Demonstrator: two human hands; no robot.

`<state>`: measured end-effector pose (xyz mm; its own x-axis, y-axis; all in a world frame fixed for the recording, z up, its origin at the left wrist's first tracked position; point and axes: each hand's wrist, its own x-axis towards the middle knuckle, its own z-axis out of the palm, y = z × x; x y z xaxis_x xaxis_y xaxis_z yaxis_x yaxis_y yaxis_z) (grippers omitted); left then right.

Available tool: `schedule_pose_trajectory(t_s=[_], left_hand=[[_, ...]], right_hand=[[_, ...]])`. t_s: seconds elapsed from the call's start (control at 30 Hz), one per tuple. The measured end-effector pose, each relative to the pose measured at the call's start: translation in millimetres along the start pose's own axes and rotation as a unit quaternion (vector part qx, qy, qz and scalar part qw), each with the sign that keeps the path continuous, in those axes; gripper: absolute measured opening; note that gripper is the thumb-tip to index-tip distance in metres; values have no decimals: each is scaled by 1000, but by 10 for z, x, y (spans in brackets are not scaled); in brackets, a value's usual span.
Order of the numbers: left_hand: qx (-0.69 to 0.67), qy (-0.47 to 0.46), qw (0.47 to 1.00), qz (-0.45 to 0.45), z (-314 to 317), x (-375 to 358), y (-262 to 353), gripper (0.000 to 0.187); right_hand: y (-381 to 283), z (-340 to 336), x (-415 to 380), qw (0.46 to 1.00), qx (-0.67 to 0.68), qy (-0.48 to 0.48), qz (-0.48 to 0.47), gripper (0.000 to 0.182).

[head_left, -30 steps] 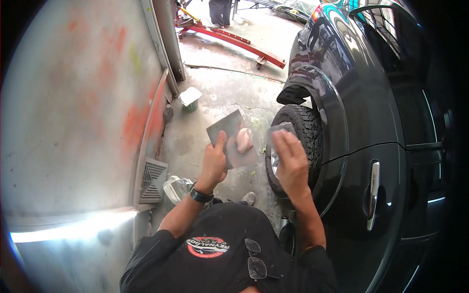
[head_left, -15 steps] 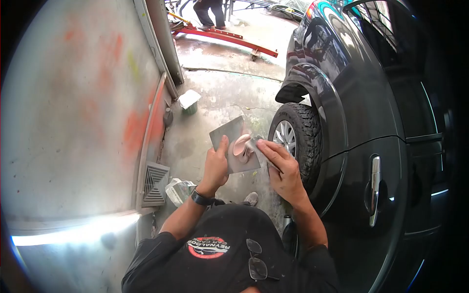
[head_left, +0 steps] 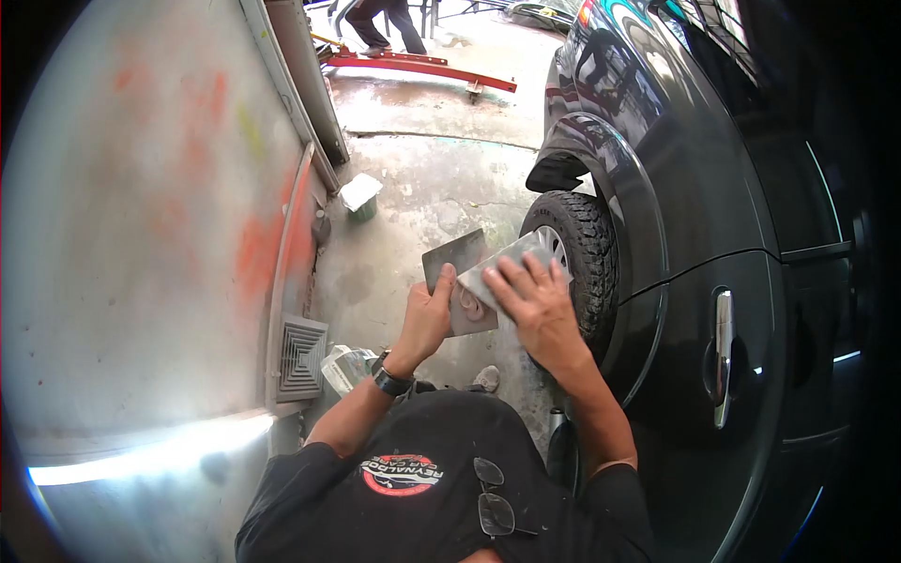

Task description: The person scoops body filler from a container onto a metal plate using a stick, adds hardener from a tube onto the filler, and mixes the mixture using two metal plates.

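A flat grey plate (head_left: pixel 456 255) with a patch of pinkish paste (head_left: pixel 471 302) on it is held in my left hand (head_left: pixel 427 319), the thumb lying on its top face. My right hand (head_left: pixel 542 310) grips a flat grey spreader (head_left: pixel 514 265), its fingers laid over the broad face. The spreader overlaps the right side of the plate and covers part of the paste; whether its edge touches the paste cannot be made out.
A dark car (head_left: pixel 694 206) with a tyre (head_left: pixel 587 263) stands close on the right. On the left are a paint-marked wall panel (head_left: pixel 141 235), a white-topped bucket (head_left: pixel 361 197) and a plastic bag (head_left: pixel 345 368). A person's legs (head_left: pixel 387 23) show beyond a red metal beam (head_left: pixel 413 64).
My right hand has turned the spreader so its broad face shows over the plate. The plate has shifted slightly right, and the distant person's legs have moved left and apart.
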<state>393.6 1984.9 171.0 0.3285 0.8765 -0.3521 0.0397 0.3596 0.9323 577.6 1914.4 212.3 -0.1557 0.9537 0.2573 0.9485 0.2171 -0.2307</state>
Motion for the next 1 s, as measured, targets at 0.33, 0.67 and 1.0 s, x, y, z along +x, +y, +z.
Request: schedule_pose_trajectory(t_s=[0.33,0.67,1.0], left_hand=[[-135,81,985,-70,-226,212,312,49],[-370,-43,926,-66,-41,-19,15,41],[-368,-32,926,-82,-251,-63,222,41]], right_hand=[[-46,-69,-226,989,91,-76,-83,52],[-302,-84,-34,929,363,60,-26,61],[55,266,-325,987,155,-40,24,62]])
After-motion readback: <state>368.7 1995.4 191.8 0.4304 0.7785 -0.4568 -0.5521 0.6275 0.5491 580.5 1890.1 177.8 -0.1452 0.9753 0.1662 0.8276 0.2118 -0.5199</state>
